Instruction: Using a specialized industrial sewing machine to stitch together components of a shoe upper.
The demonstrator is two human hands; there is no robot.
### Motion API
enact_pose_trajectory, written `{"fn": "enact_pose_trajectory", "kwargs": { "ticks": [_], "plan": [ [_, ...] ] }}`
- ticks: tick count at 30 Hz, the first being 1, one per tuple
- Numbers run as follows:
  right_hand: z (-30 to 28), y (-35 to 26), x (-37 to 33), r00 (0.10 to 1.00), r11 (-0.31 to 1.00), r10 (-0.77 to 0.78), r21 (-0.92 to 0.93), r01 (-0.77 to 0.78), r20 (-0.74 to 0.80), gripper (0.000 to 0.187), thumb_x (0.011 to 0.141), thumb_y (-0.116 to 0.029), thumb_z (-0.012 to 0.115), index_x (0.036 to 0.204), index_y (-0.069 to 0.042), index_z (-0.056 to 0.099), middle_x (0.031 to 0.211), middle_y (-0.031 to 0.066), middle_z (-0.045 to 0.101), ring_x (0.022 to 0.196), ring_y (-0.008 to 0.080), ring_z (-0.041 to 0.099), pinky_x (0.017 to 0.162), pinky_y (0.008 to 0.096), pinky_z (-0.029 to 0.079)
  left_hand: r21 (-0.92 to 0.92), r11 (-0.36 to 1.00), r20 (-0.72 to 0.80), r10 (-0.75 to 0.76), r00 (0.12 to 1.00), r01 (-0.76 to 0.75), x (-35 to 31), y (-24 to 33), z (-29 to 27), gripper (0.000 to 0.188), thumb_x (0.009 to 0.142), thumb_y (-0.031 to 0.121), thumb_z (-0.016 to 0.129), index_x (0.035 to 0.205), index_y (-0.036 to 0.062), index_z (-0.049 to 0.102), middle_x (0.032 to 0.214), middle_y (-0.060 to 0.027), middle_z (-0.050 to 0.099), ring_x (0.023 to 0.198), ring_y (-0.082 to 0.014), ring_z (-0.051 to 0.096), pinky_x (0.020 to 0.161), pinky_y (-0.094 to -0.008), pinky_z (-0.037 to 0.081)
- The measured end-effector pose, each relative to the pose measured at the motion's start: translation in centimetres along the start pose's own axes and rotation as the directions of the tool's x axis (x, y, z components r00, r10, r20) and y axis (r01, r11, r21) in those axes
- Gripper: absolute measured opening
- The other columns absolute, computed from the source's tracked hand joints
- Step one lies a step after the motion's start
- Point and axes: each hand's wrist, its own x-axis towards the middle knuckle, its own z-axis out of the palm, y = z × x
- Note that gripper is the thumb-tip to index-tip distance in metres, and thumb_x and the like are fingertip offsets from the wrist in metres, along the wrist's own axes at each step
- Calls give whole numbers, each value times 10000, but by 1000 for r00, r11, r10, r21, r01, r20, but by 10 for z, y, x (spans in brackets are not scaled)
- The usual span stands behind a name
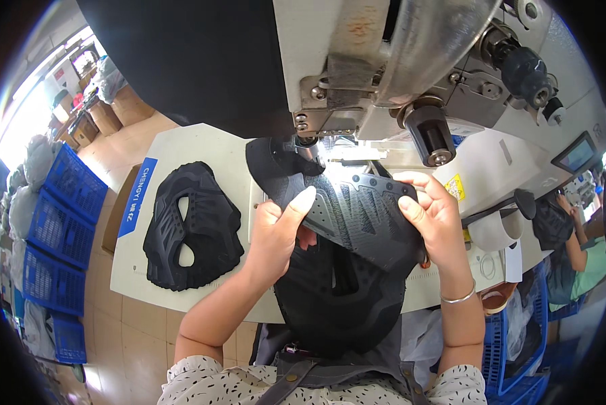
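The left hand (276,233) pinches the near-left edge of a black perforated shoe upper (357,212), thumb on top and fingers folded beneath. The right hand (434,216) clamps the upper's right edge the same way, thumb pressed flat on the top face. The grip on each side is closed on the fabric, holding it taut between the two hands. The upper lies on the white counter (181,145), its far end tucked under the head of the sewing machine (384,61), about where the needle area seems to sit.

To do this well, the panel likely needs even tension from both sides, fingertips kept clear of the needle, and a slow, steady feed so the seam follows the edge.

More black material (337,297) hangs below the hands toward the lap. A stack of flat black uppers (191,226) lies apart on the counter to the left. Blue crates (63,223) stand on the floor beyond.

The needle and presser foot are lost in shadow and glare. The fingers under the upper are hidden. At the right rim, another person's arm (576,253) is cut off.
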Motion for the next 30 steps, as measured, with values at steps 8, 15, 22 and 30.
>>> {"fn": "enact_pose_trajectory", "kwargs": {
  "ticks": [8, 15, 22, 30],
  "plan": [
    [17, -7, -34, 993, 989, 114, -97, -111, 29, 385, 854, -57, 550, 1221, -11, 444, 590, -41, 447, 548, 31, 494, 505, 155, 404, -47, 999, 37, 15, 999, -13, -27, -12, 28, 230, 852, 165, 595, 983, -24, 593, 929, -39, 614, 811, -79, 551, 734, -232, 450],
    [-6, 11, -18, 918, 779, -382, -571, 258, -106, 342, 850, -119, 540, 1166, -2, 481, 1006, 142, 572, 870, 152, 557, 730, 282, 442, -267, 939, 103, -195, 975, 216, -32, 3, 2, 380, 806, 110, 619, 1105, -59, 456, 1014, -148, 580, 883, -209, 598, 786, -334, 505],
    [-35, 35, 38, 994, 991, 5, -136, 10, 109, 386, 805, -113, 623, 1131, 12, 458, 945, 59, 598, 861, 117, 568, 793, 255, 456, -148, 959, 108, -225, 968, 240, -22, 17, -13, 470, 769, 122, 644, 1132, -78, 424, 1018, -152, 573, 886, -219, 603, 791, -323, 505],
    [-9, 1, -27, 989, 990, 92, 119, -78, -117, 369, 841, -99, 578, 1165, 4, 434, 977, 83, 602, 857, 107, 570, 773, 237, 459, -127, 958, 120, -241, 963, 256, -26, 22, -25, 371, 781, 135, 630, 1061, -85, 526, 958, -130, 611, 838, -176, 609, 774, -292, 498]
  ]
}}
